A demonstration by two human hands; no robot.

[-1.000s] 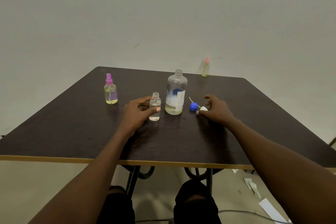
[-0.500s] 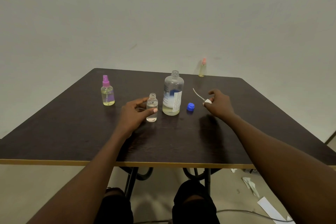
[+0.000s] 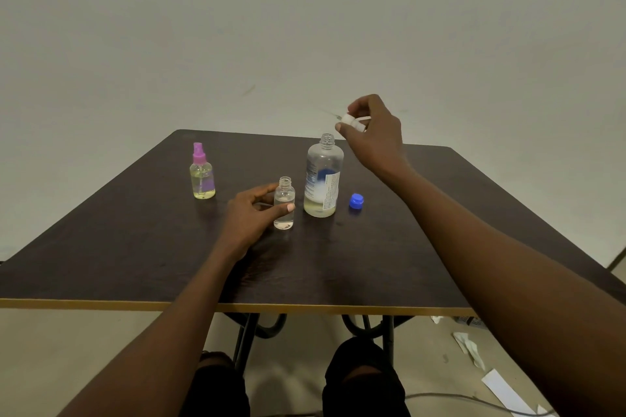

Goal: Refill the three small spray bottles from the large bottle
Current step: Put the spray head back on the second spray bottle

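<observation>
- Table (image 3: 101, 247): dark top with a pale band along the near edge. A broad bare strip lies between that edge and the bottles.
- Left hand (image 3: 247, 217): rests on the top, thumb and fingers curled round the small open bottle (image 3: 284, 195), which stands upright and uncapped.
- Large bottle (image 3: 323, 176): upright just right of it, not touching, uncapped, liquid low.
- Blue cap (image 3: 356, 202): on the table, just right of the large bottle.
- Pink-topped spray bottle (image 3: 202, 179): upright, well left, bare top around it.
- Right hand (image 3: 372, 135): raised above the large bottle's mouth, fingertips pinching a white spray head (image 3: 352, 121).
</observation>
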